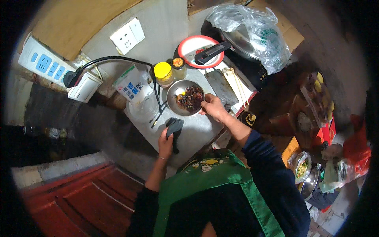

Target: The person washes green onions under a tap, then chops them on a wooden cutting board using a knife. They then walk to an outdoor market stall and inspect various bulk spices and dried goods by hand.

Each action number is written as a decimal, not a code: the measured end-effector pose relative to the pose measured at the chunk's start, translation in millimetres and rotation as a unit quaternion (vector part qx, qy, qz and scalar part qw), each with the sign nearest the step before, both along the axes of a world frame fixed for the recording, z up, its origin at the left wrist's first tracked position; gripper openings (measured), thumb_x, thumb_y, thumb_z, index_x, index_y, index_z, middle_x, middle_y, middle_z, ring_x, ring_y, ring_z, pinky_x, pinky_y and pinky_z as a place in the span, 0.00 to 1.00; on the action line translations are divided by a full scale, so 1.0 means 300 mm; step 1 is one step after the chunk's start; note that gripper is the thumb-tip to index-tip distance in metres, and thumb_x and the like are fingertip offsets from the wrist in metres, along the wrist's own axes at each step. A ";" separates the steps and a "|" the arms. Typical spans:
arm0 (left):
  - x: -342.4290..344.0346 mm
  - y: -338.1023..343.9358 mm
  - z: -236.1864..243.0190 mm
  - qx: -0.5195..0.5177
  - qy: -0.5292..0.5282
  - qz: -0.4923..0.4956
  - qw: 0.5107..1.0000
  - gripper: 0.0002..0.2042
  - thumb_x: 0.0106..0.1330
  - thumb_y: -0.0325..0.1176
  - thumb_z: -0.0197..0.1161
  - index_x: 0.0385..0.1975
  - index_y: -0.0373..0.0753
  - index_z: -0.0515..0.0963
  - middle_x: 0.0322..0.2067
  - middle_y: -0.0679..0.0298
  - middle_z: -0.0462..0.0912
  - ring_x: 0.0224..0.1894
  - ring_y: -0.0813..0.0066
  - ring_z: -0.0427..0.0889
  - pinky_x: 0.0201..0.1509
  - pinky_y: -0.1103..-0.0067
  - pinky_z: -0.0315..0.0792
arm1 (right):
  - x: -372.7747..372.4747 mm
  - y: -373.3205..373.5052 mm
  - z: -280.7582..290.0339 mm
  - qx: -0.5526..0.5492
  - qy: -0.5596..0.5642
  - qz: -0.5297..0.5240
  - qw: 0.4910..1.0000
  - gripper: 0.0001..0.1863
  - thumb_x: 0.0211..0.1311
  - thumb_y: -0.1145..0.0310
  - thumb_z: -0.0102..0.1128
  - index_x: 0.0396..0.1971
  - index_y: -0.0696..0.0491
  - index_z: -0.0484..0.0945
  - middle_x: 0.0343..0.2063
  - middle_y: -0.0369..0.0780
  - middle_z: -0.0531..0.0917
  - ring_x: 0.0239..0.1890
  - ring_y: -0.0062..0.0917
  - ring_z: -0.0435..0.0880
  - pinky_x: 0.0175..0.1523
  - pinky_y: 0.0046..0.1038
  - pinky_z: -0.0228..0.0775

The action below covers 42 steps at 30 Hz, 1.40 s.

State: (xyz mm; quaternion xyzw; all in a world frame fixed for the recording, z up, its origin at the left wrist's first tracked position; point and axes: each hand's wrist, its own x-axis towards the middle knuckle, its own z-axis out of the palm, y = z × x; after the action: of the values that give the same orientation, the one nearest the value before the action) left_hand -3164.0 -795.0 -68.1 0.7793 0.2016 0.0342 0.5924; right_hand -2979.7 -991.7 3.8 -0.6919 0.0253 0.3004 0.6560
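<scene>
My right hand (213, 107) grips the right rim of a steel bowl (173, 94), its fingers closed on the edge. Inside the bowl lies a dark reddish-brown, oily-looking mixture (190, 98), perhaps chilli, though I cannot make out its pieces. My left hand (165, 143) is closed around a dark grey cloth (175, 127) near the front edge of the pale tabletop (197, 132). Just behind the bowl stand a jar with a yellow lid (162, 72) and a smaller glass jar (179, 69). A clear plastic container (141, 110) sits left of the bowl.
A black power cable (118, 58) runs from the wall socket strip (45, 63) down beside the bowl. Behind are a printed plastic bag (132, 87), a red-rimmed enamel basin (183, 49) and a lidded pan (242, 43) under clear plastic. Chopsticks (239, 89) lie at right, near a dark bottle (248, 117).
</scene>
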 end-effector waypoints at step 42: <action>0.540 -0.218 0.077 0.488 -0.041 -0.221 0.844 0.22 0.63 0.51 0.50 0.58 0.58 0.66 0.61 0.60 0.61 0.65 0.52 0.53 0.65 0.54 0.47 | -0.042 -0.868 0.188 0.038 0.005 -0.206 0.978 0.12 0.55 0.79 0.43 0.39 0.60 0.71 0.28 0.42 0.79 0.21 0.24 0.79 0.25 0.21 0.74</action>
State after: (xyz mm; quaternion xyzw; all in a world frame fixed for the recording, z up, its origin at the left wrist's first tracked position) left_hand -3001.9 -860.2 -45.0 0.9894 -0.0434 0.0282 0.1355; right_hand -2992.3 -1252.2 60.1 -0.6448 0.1592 0.1631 0.7295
